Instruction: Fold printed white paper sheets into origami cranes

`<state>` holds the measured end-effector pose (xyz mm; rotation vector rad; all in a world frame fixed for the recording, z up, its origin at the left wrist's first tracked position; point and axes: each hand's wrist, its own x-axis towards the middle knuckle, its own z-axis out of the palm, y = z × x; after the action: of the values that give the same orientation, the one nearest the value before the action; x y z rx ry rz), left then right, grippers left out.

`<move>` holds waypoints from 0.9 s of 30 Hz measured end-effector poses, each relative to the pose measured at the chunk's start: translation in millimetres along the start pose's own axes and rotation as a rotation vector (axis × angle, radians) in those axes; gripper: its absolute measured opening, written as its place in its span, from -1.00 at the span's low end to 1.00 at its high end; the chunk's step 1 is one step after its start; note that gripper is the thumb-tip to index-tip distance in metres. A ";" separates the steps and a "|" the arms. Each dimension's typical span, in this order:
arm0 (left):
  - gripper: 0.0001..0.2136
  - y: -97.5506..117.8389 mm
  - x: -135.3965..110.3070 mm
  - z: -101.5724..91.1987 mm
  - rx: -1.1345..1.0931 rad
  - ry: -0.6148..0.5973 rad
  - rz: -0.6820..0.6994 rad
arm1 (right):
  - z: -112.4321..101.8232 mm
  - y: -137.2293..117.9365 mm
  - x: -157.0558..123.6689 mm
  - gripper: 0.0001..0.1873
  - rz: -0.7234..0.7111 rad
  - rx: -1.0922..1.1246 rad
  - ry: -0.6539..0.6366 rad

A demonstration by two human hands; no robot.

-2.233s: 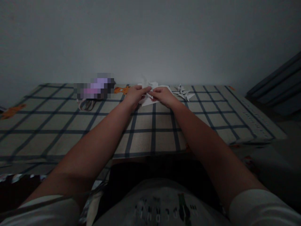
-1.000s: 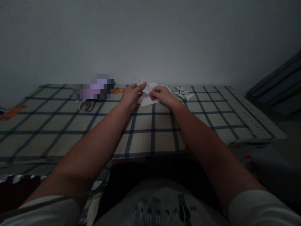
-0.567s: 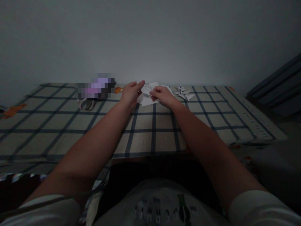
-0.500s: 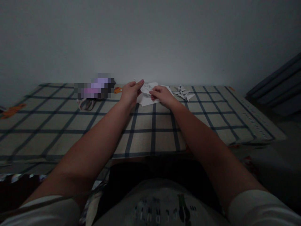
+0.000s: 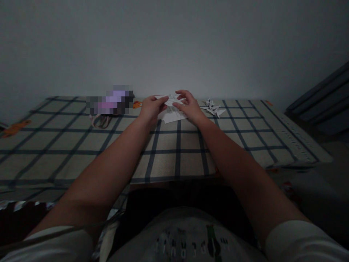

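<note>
Folded paper: we see the small white folded paper [image 5: 171, 101] near the counter's far side, between the two hands and above a white sheet; its exact folds are too dim for us to read.
Handling: we judge it very light, crisp along the creases, floppy elsewhere, and easy to crush or tear; it should not be slippery.
Where to hold: we would pinch its flat outer edges, thumb above and fingertips below, sparing the thin points.
Left hand's grip: the left hand [image 5: 149, 107] is closed on the paper's left side, thumb on top.
Right hand's grip: the right hand [image 5: 192, 109] is wide, thumb parted from curved fingers about the paper's right side; we cannot tell whether they press on it.
White sheet: the white sheet [image 5: 172, 117] lies flat below, its near corner showing.
Paper figures: pointed paper figures [image 5: 214, 108] lie just beside the right hand, out to the right.
Purple object: well to the left we find a pixelated purple object [image 5: 113, 100], its kind unclear, with a strap loop [image 5: 100, 122] before it.
Counter: a checked tablecloth [image 5: 166, 160] covers the counter [image 5: 261, 127], which stands against the pale wall [image 5: 174, 47].
</note>
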<state>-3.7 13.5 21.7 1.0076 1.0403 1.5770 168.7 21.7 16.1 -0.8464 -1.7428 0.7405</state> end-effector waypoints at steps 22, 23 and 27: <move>-0.81 -1.6 -4.8 2.0 0.040 -0.051 -0.059 | -4.9 5.6 -0.9 -0.91 -0.133 -0.145 -0.099; -0.80 -2.4 -4.7 1.8 0.047 -0.057 -0.058 | -5.3 5.9 -0.7 -0.91 -0.125 -0.159 -0.102; -0.80 -5.9 -2.8 2.2 0.061 -0.065 -0.060 | -5.5 5.6 0.2 -0.91 -0.102 -0.195 -0.091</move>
<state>0.5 12.1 16.4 1.0530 1.0699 1.4626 175.0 25.5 13.3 -0.8578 -1.9477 0.5544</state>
